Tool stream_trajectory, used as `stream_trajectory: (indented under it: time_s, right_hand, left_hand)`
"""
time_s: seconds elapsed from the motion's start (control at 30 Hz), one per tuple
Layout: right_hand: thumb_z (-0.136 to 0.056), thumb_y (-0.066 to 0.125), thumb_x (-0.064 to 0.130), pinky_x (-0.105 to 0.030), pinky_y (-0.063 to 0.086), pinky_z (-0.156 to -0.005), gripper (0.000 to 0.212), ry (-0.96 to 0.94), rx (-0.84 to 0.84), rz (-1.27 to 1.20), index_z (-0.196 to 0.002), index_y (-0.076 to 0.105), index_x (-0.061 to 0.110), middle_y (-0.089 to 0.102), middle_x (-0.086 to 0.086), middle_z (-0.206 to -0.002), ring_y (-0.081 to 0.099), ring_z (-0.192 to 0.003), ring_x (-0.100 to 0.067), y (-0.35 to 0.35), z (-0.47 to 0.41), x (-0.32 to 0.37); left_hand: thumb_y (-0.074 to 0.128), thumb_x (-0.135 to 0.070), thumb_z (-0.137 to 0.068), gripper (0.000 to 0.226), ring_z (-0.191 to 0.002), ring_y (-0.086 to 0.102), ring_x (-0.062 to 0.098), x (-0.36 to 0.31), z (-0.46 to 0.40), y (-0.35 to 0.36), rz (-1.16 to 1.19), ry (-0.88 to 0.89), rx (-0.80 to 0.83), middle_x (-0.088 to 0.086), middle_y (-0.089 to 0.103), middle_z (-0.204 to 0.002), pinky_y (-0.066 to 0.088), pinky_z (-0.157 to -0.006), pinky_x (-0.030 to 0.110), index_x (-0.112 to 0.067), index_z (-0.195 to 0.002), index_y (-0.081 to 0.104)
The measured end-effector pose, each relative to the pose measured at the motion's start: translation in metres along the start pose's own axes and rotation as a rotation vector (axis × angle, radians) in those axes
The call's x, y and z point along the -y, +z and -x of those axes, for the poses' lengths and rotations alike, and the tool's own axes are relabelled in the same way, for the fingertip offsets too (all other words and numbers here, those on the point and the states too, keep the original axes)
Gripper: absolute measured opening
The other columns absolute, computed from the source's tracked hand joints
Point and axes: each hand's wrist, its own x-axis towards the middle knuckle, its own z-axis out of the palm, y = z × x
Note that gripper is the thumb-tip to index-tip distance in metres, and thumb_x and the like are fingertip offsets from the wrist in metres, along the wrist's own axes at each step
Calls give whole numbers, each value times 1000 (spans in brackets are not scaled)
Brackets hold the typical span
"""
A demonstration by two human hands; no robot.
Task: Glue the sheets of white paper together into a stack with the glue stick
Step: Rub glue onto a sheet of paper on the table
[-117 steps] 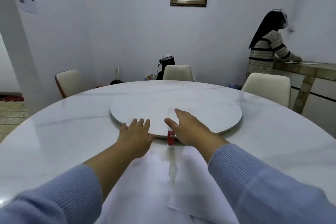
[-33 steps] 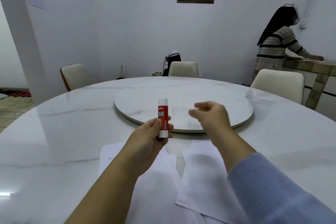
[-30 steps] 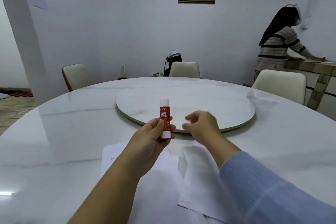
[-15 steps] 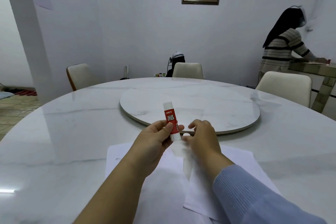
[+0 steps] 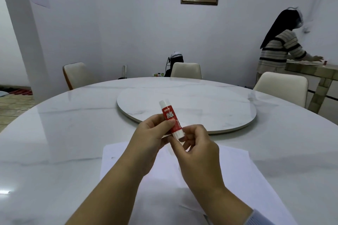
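A red and white glue stick (image 5: 171, 119) is held tilted above the table, its top leaning away to the left. My left hand (image 5: 152, 138) grips its red middle between thumb and fingers. My right hand (image 5: 194, 147) pinches the white lower end of the stick with its fingertips. Below both hands, white sheets of paper (image 5: 241, 173) lie overlapping on the marble table, partly hidden by my forearms.
A round marble turntable (image 5: 186, 104) sits in the middle of the big white table (image 5: 54, 133). Cream chairs (image 5: 281, 86) stand around it. A person in a striped sweater (image 5: 279, 49) works at a counter at the far right.
My left hand lifted the glue stick off the table. My right hand came in from the right and closed on its lower end, and the stick tilted.
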Motion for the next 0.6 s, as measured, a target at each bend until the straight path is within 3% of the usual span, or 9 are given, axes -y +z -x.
stream_trajectory:
  time_s: [0.1, 0.17, 0.23, 0.3, 0.37, 0.4, 0.47, 0.53, 0.6]
  right_hand:
    - [-84, 67, 39, -8, 44, -58, 16, -43, 12, 9, -91, 56, 30, 59, 16, -72, 56, -65, -2, 2, 2, -3]
    - [-88, 63, 35, -13, 45, -59, 9, 42, 97, -172, -91, 61, 26, 64, 10, -68, 57, -63, -3, -1, 0, -5]
    - [-92, 56, 29, -18, 44, -55, 17, 246, 248, -518, -92, 68, 17, 69, 1, -67, 56, -59, -8, -6, -1, -5]
    - [-92, 49, 32, -24, 41, -49, 35, 547, 423, -960, -80, 70, 7, 62, -8, -56, 52, -50, -16, -9, -1, -3]
    - [-93, 44, 38, -25, 39, -45, 46, 716, 522, -1174, -70, 69, 7, 55, -8, -51, 48, -45, -18, -11, -1, -3]
    - [-93, 42, 42, -25, 40, -44, 49, 695, 530, -1131, -70, 69, 8, 57, -9, -53, 49, -45, -18, -10, -1, -5]
    - [-89, 44, 51, -24, 44, -48, 47, 473, 458, -797, -86, 69, 12, 68, -8, -66, 54, -51, -16, -9, 1, -8]
    - [-76, 53, 59, -17, 47, -57, 45, 226, 369, -525, -99, 64, 23, 71, 6, -76, 57, -60, -5, -7, 3, -10]
    - [-74, 54, 58, -14, 47, -60, 36, 110, 267, -413, -91, 64, 29, 67, 11, -70, 56, -61, 1, -5, 5, -15]
  left_hand:
    - [70, -35, -66, 28, -79, 73, 17, -3, 3, 3, -111, 102, -81, 4, 76, -84, 57, -66, 20, -16, -87, 73]
    - [70, -34, -63, 27, -81, 73, 19, -6, 4, 2, -134, 135, -80, 5, 76, -83, 59, -71, 24, -17, -85, 74]
    - [71, -32, -63, 25, -81, 72, 21, -9, 6, 0, -138, 141, -30, 8, 76, -82, 59, -74, 25, -16, -81, 75]
    - [71, -31, -61, 25, -81, 72, 19, -12, 8, 0, -125, 128, 38, 8, 76, -82, 57, -73, 22, -15, -79, 77]
    - [71, -31, -60, 24, -81, 73, 18, -13, 10, 1, -100, 115, 88, 7, 77, -82, 55, -70, 19, -17, -78, 78]
    - [71, -31, -60, 24, -81, 73, 18, -14, 11, 1, -100, 119, 80, 7, 77, -81, 55, -69, 18, -17, -78, 78]
    - [71, -32, -60, 28, -79, 73, 18, -14, 10, 1, -138, 141, 16, 6, 77, -81, 56, -69, 20, -14, -81, 77]
    - [72, -32, -59, 32, -78, 73, 18, -15, 9, 0, -167, 147, -25, 5, 77, -81, 56, -67, 19, -12, -85, 74]
    - [72, -29, -60, 31, -78, 73, 19, -14, 10, 1, -129, 133, -6, 7, 77, -81, 57, -68, 20, -11, -85, 74]
